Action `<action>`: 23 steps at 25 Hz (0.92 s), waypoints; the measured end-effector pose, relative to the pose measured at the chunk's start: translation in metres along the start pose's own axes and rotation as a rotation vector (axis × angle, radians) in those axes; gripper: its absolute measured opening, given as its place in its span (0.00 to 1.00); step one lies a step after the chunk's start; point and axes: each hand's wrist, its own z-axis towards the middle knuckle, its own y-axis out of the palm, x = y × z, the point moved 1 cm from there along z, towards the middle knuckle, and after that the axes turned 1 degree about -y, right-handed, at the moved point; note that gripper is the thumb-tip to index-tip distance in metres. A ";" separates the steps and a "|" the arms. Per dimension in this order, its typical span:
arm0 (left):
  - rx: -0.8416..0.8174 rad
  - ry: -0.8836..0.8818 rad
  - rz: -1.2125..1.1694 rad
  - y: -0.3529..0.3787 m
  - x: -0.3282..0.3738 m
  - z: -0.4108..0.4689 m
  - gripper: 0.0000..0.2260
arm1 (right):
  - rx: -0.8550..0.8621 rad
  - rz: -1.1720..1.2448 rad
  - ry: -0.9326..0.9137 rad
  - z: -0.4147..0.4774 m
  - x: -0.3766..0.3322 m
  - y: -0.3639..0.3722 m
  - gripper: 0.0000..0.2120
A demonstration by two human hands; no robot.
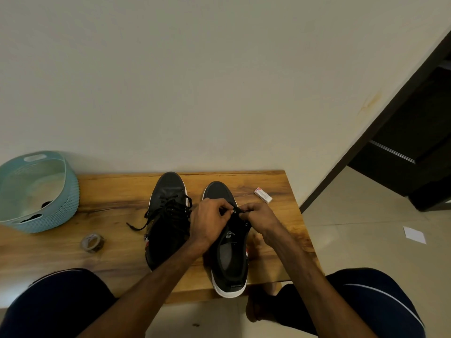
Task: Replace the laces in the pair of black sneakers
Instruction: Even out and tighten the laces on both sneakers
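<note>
Two black sneakers with white soles stand side by side on a wooden bench [117, 254], toes toward the wall. The left sneaker [168, 230] carries a loose black lace [156, 213] whose ends trail off to its left. The right sneaker [229, 254] has its tongue showing and its heel hangs over the bench's front edge. Both hands meet over this shoe's eyelets. My left hand [210, 222] pinches a black lace tip. My right hand [258, 215] pinches the lace [236, 211] at the eyelet row. My fingers hide most of that lace.
A light blue plastic basket [58, 203] with something dark inside sits at the bench's left end. A roll of clear tape [92, 242] lies in front of it. A small white box [263, 195] lies right of the shoes. A dark doorway [402, 142] opens at right.
</note>
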 end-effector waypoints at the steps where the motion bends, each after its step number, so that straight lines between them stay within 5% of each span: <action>1: -0.001 -0.008 -0.019 0.001 0.000 0.000 0.06 | -0.005 0.000 -0.001 0.000 0.000 0.000 0.12; 16: -0.009 0.041 0.115 0.002 0.007 -0.003 0.06 | -0.072 0.026 -0.031 0.003 0.001 -0.006 0.11; 23: 0.026 0.027 0.043 0.001 0.008 -0.003 0.10 | 0.033 0.106 -0.075 0.023 0.017 0.006 0.08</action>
